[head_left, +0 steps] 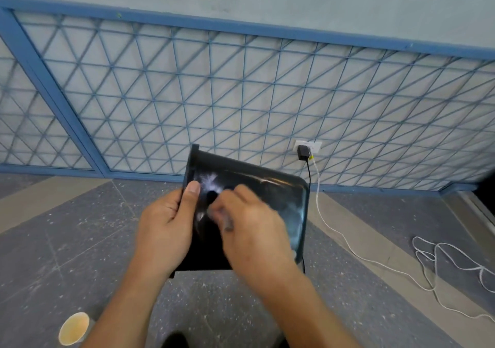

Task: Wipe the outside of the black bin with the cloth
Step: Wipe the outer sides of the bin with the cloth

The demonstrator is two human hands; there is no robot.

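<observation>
The black bin (270, 192) is held up above the floor, tipped on its side so one glossy outer face looks at me; that face carries pale dusty smears. My left hand (163, 227) grips its left edge, thumb on the face. My right hand (251, 229) is blurred and pressed on the middle of the face, fingers bunched on a small grey cloth (227, 223) that is mostly hidden under them.
A blue metal grille (187, 93) runs along the wall behind the bin. A black charger (303, 152) sits in a wall socket, with a white cable (428, 262) trailing over the floor at right. A paper cup (73, 328) stands at lower left.
</observation>
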